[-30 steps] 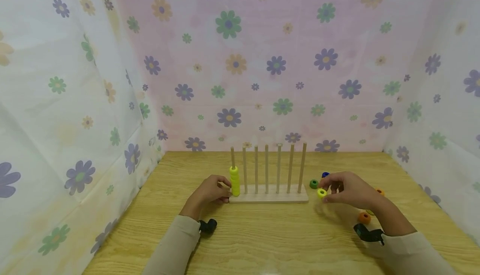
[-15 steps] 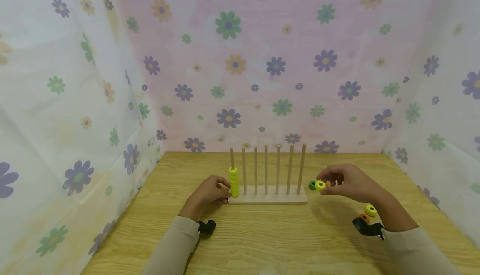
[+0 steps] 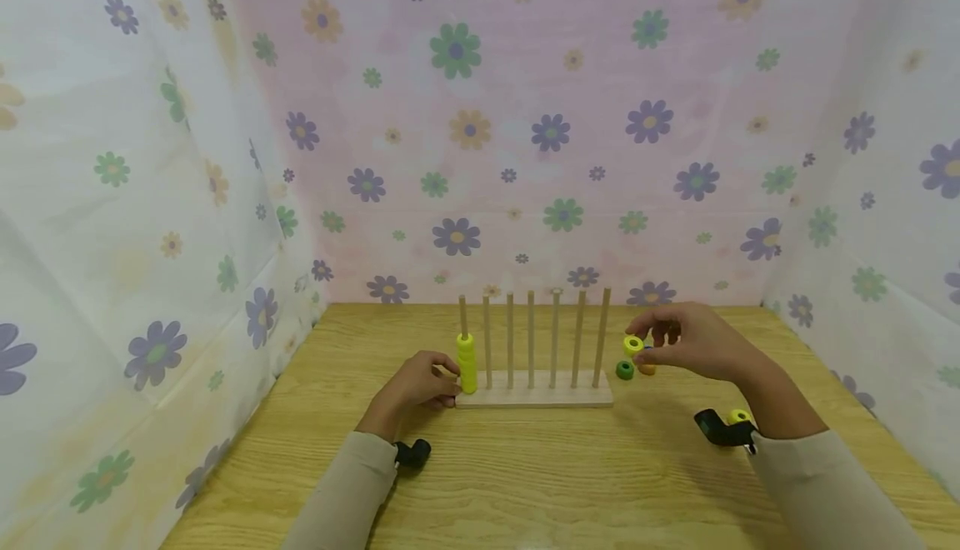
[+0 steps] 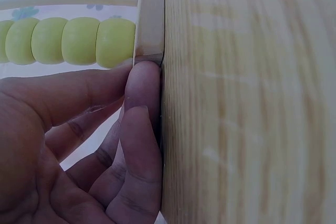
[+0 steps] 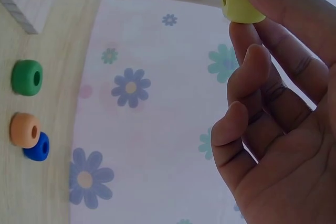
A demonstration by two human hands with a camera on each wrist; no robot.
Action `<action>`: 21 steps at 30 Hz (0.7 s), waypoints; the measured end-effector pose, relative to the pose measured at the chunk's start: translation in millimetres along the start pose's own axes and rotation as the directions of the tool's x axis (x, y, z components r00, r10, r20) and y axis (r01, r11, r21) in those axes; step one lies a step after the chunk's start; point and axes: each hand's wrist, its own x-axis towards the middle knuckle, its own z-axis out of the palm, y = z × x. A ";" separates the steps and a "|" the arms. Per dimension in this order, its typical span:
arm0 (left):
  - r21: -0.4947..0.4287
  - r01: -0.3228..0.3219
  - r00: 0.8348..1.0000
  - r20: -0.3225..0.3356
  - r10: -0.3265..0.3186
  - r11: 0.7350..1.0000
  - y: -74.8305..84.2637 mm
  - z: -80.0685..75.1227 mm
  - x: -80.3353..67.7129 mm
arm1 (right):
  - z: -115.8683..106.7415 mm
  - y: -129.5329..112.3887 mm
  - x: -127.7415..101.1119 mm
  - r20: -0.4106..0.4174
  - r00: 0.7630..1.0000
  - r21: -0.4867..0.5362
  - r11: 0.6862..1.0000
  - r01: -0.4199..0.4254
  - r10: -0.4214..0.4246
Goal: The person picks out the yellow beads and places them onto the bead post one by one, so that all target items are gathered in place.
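A wooden peg stand (image 3: 534, 389) with several upright pegs is on the table. A stack of yellow beads (image 3: 467, 367) fills the lower part of its leftmost peg. My left hand (image 3: 422, 382) holds the left end of the base with bent fingers; the left wrist view shows the fingertips against the base's corner (image 4: 149, 40). Between the thumb and fingers of my right hand (image 3: 693, 340) is a yellow bead (image 3: 633, 345), raised off the table to the right of the stand. In the right wrist view, the hole of this bead faces the peg side.
A green bead (image 3: 625, 370), an orange bead (image 3: 647, 369) and a partly hidden blue bead (image 5: 38, 148) lie right of the stand. Another yellow bead (image 3: 738, 417) shows behind the right wrist's black camera (image 3: 722, 428). Flowered cloth (image 3: 525, 158) surrounds the table.
My right hand has lifted the yellow bead from near the table and moved it up and slightly left. The left hand has kept its place at the base.
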 end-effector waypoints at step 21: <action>0.009 0.007 1.000 0.002 -0.007 1.000 0.0 0.2 0.7 | -15.2 -31.5 31.1 -0.046 0.993 -0.068 0.992 0.105 -0.109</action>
